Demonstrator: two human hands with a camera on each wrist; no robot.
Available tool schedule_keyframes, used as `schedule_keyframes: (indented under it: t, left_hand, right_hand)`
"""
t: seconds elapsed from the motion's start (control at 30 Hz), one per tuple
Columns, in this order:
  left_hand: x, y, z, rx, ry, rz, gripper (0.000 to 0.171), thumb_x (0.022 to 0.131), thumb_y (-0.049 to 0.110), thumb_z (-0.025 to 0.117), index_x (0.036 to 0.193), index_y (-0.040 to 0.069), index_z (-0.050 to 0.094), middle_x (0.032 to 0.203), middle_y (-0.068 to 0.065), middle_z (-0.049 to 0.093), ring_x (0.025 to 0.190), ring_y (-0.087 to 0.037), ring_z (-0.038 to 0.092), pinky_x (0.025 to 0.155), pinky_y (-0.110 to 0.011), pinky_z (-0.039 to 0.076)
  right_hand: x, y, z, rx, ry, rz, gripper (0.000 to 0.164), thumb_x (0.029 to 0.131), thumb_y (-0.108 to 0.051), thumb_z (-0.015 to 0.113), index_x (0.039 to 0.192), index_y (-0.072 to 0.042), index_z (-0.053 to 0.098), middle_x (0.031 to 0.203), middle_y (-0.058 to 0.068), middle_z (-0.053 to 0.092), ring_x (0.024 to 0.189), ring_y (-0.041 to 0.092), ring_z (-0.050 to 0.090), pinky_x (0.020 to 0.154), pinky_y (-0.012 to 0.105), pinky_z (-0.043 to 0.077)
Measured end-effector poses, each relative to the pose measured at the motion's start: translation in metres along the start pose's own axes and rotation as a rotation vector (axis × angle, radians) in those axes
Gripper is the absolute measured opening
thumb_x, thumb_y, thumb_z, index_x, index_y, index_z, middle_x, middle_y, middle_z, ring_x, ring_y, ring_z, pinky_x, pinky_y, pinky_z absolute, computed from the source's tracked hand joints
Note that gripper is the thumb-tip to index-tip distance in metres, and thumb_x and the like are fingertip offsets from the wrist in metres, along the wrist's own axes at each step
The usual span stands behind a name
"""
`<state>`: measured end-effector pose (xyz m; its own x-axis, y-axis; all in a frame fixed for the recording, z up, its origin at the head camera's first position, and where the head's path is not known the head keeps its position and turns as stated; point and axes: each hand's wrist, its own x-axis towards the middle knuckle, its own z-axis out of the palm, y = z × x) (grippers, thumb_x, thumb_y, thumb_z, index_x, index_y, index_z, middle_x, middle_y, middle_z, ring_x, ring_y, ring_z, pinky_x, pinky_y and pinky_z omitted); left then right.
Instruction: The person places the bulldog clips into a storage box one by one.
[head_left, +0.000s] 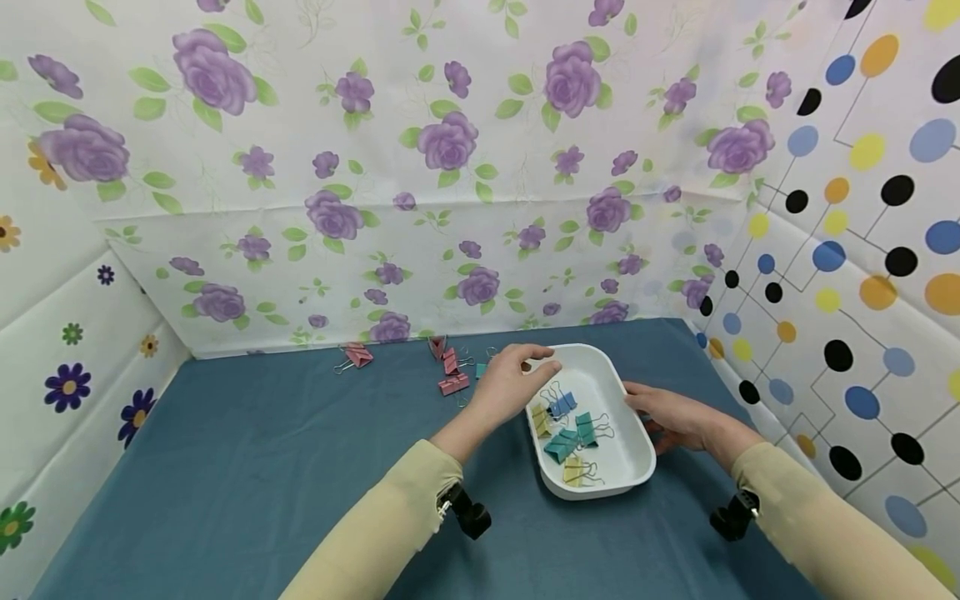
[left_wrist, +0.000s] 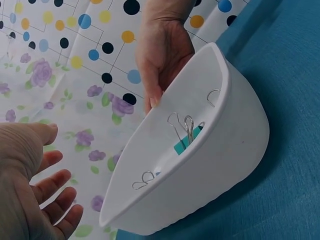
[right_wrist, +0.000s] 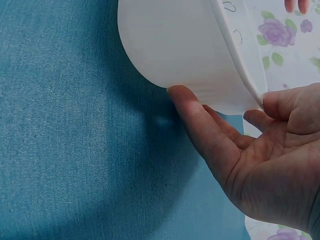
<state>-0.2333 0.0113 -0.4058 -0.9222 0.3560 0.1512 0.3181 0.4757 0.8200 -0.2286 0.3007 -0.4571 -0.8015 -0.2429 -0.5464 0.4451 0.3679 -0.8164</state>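
A white plastic tray (head_left: 611, 462) holds several binder clips: teal ones (head_left: 562, 445), yellow ones (head_left: 576, 472) and blue ones (head_left: 561, 405). At the tray's right side my right hand (head_left: 678, 417) grips its wall, with the thumb and fingers at the rim and underside, as the right wrist view shows. My left hand (head_left: 513, 379) hovers above the tray's far left corner. Its fingers are loosely bent and hold nothing; in the left wrist view that hand (left_wrist: 37, 185) is apart from the tray wall (left_wrist: 215, 145).
Pink binder clips (head_left: 453, 384) lie left of the tray, one pink clip (head_left: 358, 355) farther left. A teal clip (head_left: 481, 371) is partly hidden behind my left hand. Blue cloth (head_left: 300, 467) covers the table; patterned sheets (head_left: 420, 167) rise at the back and sides.
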Motion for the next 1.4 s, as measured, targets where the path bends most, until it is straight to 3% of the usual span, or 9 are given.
schedule_keyframes:
  t: [0.47, 0.77, 1.0, 1.2, 1.4]
  left_hand:
    - [-0.002, -0.005, -0.012, 0.026, 0.02, -0.007, 0.039, 0.09, 0.05, 0.054, 0.123, 0.029, 0.06, 0.127, 0.003, 0.051, 0.11, -0.022, 0.051, 0.085, -0.04, 0.046]
    - [-0.003, -0.011, -0.028, 0.04, 0.064, -0.052, 0.035, 0.089, 0.051, 0.055, 0.119, 0.034, 0.06, 0.125, 0.007, 0.051, 0.109, -0.019, 0.051, 0.081, -0.04, 0.047]
    - [-0.005, -0.022, -0.044, 0.043, 0.109, -0.064, 0.037, 0.091, 0.049, 0.053, 0.123, 0.032, 0.058, 0.121, 0.01, 0.052, 0.098, -0.009, 0.054, 0.071, -0.034, 0.049]
    - [-0.009, -0.035, -0.06, 0.024, 0.151, -0.088, 0.032, 0.092, 0.044, 0.054, 0.121, 0.03, 0.059, 0.115, 0.011, 0.055, 0.089, -0.008, 0.056, 0.065, -0.033, 0.049]
    - [-0.016, -0.053, -0.075, 0.034, 0.188, -0.115, 0.033, 0.093, 0.041, 0.055, 0.122, 0.028, 0.059, 0.113, 0.009, 0.057, 0.093, -0.01, 0.055, 0.07, -0.035, 0.049]
  right_hand:
    - [0.0, 0.003, 0.0, -0.004, 0.023, 0.016, 0.053, 0.099, -0.038, 0.042, 0.148, -0.033, 0.021, 0.13, 0.013, 0.046, 0.104, 0.034, 0.056, 0.069, 0.052, 0.052]
    - [0.002, 0.005, 0.001, -0.006, 0.026, 0.012, 0.053, 0.099, -0.039, 0.042, 0.147, -0.034, 0.021, 0.129, 0.013, 0.047, 0.102, 0.033, 0.057, 0.068, 0.052, 0.052]
    - [0.002, 0.004, 0.001, -0.002, 0.023, 0.012, 0.053, 0.099, -0.038, 0.042, 0.147, -0.033, 0.022, 0.129, 0.013, 0.046, 0.102, 0.034, 0.057, 0.068, 0.052, 0.052]
    - [0.002, 0.002, 0.001, -0.013, 0.028, 0.015, 0.053, 0.099, -0.038, 0.042, 0.148, -0.033, 0.021, 0.131, 0.013, 0.045, 0.104, 0.034, 0.056, 0.068, 0.052, 0.052]
    - [0.002, 0.001, 0.001, -0.013, 0.022, 0.011, 0.053, 0.099, -0.037, 0.041, 0.148, -0.032, 0.02, 0.131, 0.013, 0.045, 0.106, 0.034, 0.054, 0.069, 0.052, 0.052]
